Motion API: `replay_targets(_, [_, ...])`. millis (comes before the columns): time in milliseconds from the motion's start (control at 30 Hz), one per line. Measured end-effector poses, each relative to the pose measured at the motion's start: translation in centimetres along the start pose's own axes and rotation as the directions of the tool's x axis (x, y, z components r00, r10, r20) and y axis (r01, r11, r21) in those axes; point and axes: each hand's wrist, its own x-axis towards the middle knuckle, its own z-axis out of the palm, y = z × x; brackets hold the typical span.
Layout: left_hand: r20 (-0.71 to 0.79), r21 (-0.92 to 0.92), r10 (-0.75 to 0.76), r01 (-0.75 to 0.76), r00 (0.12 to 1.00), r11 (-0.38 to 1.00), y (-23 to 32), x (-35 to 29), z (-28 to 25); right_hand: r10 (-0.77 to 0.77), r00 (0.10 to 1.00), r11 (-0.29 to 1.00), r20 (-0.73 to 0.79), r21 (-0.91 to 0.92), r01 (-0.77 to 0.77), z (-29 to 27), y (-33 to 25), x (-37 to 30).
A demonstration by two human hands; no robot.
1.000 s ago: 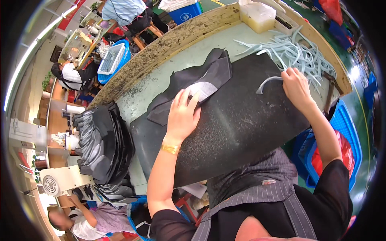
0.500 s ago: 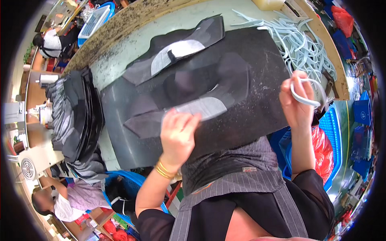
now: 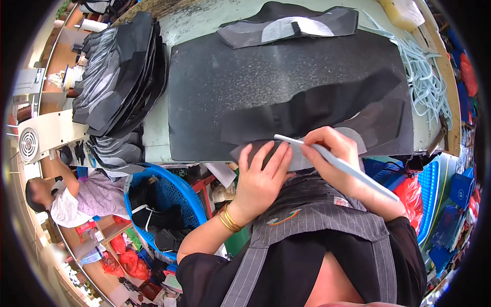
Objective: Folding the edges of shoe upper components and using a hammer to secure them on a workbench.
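Note:
My right hand (image 3: 335, 156) pinches a flat pale blue strip (image 3: 353, 176), whose far end points over a dark cut piece. With fingers spread, my left hand (image 3: 261, 179) lies on the near edge of that dark piece (image 3: 381, 120), which bears a grey rounded patch (image 3: 352, 134) partly hidden by my right hand. Its black upper part (image 3: 307, 110) stretches away from me. Underneath is a large black mat (image 3: 204, 97). Another dark piece with a white half-round patch (image 3: 279, 30) rests at the mat's far edge.
A heap of pale blue strips (image 3: 422, 77) lies at the table's right. Stacked dark pieces (image 3: 123, 77) stand at the left, near a cream-coloured machine (image 3: 53, 133). A blue basket (image 3: 186, 197) holds black pieces below. Another person (image 3: 87, 199) works at the left.
My right hand has brought the pale blue strip from the right over to the near piece. That piece has come closer to me, and my left hand now lies flat on it.

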Motion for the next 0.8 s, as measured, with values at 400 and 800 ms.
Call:
replay_targets(400, [-0.285, -0.208, -0.053, -0.008, 0.957, 0.978, -2.4, -2.7, 2.6, 0.18, 0.98, 0.984, 0.086, -0.004, -0.181, 4.2, -0.1, 0.7])
replay_targets(800, [-0.043, -0.008, -0.038, 0.037, 0.998, 0.999, -0.6, 0.1, -0.2, 0.003, 1.0, 0.958, -0.002, -0.287, -0.004, -2.7, -0.5, 0.7])
